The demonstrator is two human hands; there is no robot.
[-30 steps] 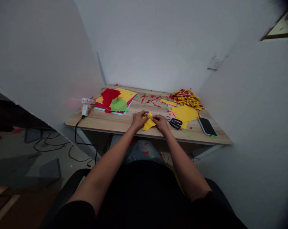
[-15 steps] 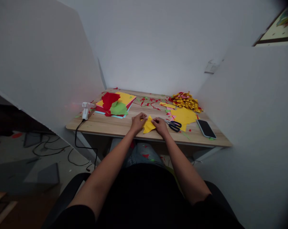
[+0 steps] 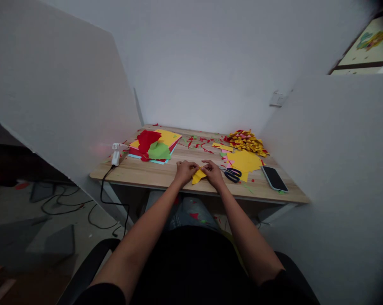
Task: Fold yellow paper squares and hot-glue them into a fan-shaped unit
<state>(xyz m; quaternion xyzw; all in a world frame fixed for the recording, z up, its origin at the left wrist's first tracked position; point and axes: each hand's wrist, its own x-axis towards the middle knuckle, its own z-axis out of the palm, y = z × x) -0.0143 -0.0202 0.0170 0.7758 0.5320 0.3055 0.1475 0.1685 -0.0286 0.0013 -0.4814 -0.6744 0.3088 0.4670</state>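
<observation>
A small piece of yellow paper [image 3: 198, 176] is pinched between my two hands near the table's front edge. My left hand [image 3: 186, 171] is closed on its left side, fingertips close to the top. From the right, my right hand [image 3: 212, 172] grips the same paper with thumb and fingers. The fingers cover its upper part, so its full shape is hidden. Just right of my right hand lie scissors with dark handles [image 3: 232, 174]. Beyond them are flat yellow paper cut-outs [image 3: 245, 160] and a heap of folded yellow paper pieces [image 3: 247, 142].
A phone [image 3: 274, 178] lies at the table's right. Stacked coloured sheets [image 3: 170, 134], with red [image 3: 148, 140] and green paper [image 3: 159, 150] on top, lie at the left beside a white glue gun [image 3: 115, 154] with a black cord. Red scraps [image 3: 204, 140] litter the back of the table [image 3: 150, 173].
My fingers have come closer together over the top of the yellow paper, and less of it shows. The whole view has tilted up slightly.
</observation>
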